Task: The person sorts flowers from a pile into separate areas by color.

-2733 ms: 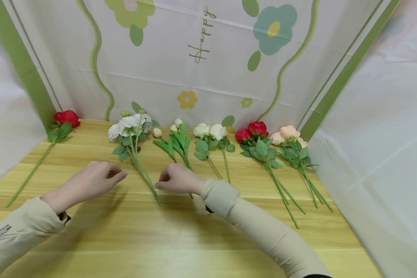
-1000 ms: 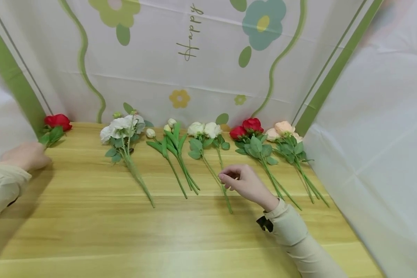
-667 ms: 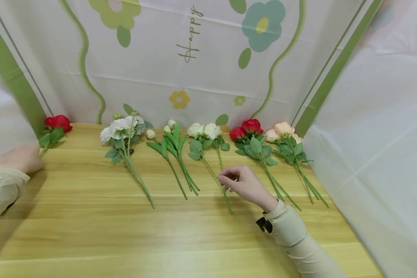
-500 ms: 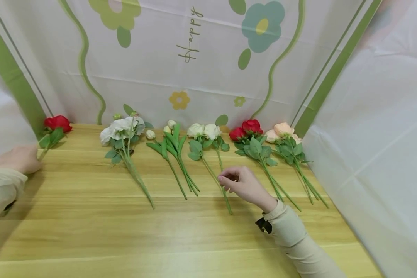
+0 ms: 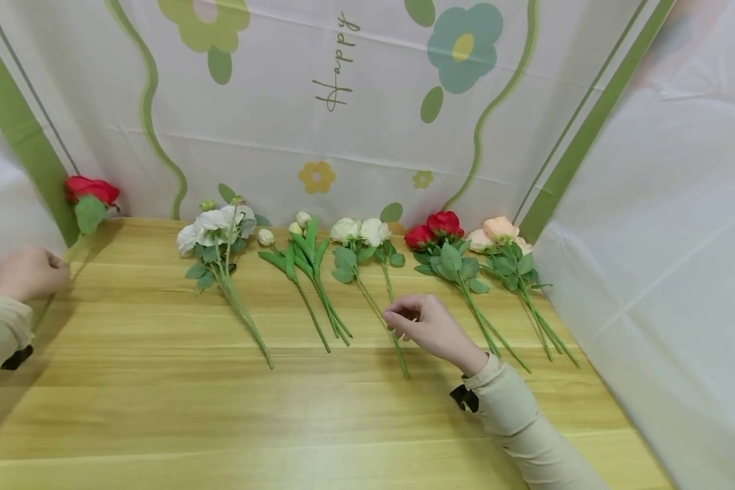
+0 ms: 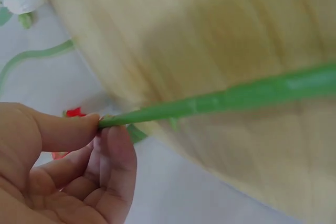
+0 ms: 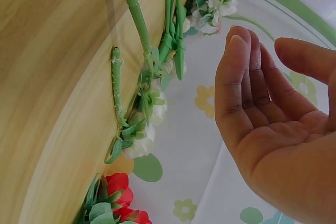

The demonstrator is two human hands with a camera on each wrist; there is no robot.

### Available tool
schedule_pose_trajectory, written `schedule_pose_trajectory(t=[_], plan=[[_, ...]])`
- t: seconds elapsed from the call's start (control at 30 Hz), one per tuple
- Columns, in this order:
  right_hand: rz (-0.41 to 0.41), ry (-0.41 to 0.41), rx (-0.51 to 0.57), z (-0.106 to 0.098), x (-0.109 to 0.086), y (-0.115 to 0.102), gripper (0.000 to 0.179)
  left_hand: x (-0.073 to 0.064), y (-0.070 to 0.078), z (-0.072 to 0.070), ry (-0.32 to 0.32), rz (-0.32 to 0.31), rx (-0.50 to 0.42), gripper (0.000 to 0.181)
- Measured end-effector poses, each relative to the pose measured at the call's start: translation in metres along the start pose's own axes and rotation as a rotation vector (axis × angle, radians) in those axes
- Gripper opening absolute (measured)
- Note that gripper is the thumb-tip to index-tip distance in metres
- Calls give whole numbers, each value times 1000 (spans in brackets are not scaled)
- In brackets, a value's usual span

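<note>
My left hand (image 5: 23, 273) pinches the green stem (image 6: 220, 99) of a single red rose (image 5: 92, 188) between thumb and fingers at the table's left side. The rose's head is raised in front of the white cloth. My right hand (image 5: 431, 327), its fingers loosely bent and holding nothing, hovers over the stems of two white roses (image 5: 373, 232). In the right wrist view there is a gap between the right thumb and the fingertips (image 7: 237, 51).
Along the back of the wooden table (image 5: 220, 422) lie a white bouquet (image 5: 214, 224), white tulips (image 5: 306, 248), red roses (image 5: 444, 223) and peach roses (image 5: 501, 229). A printed cloth (image 5: 269, 102) hangs behind, and white sheeting (image 5: 661, 238) borders the right.
My left hand moved over to the far-left red rose and took its stem; the bloom has now risen. My right hand moved right from the tulips to the white roses, then stayed still.
</note>
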State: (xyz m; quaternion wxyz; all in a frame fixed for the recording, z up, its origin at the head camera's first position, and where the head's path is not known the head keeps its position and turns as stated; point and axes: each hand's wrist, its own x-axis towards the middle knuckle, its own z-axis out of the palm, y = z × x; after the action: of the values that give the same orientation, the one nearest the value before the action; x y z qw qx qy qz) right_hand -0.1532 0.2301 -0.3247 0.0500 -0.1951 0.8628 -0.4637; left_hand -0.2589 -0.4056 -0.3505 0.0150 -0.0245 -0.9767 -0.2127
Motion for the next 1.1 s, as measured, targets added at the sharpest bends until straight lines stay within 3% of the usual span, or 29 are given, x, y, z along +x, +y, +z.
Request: schedule_pose_trajectory(t=[0.23, 0.43, 0.63, 0.83, 0.93, 1.03, 1.1], plan=[[5, -2, 7, -1, 0, -2, 18, 2, 25, -10, 119, 23, 4, 32], [4, 0, 12, -1, -1, -3, 17, 2, 59, -16, 176, 13, -78, 37], [9, -2, 16, 0, -1, -2, 17, -3, 97, -15, 179, 18, -297, 52], [8, -2, 14, 0, -1, -2, 18, -8, 128, -12, 160, 51, -516, 51], [-2, 12, 22, 0, -1, -3, 18, -12, 143, -11, 157, 62, -646, 36], [-2, 47, 48, 0, -1, -2, 18, -18, 158, -8, 149, 78, -771, 8], [13, 79, 75, 0, -1, -1, 20, -22, 169, -6, 147, 98, -862, 10]])
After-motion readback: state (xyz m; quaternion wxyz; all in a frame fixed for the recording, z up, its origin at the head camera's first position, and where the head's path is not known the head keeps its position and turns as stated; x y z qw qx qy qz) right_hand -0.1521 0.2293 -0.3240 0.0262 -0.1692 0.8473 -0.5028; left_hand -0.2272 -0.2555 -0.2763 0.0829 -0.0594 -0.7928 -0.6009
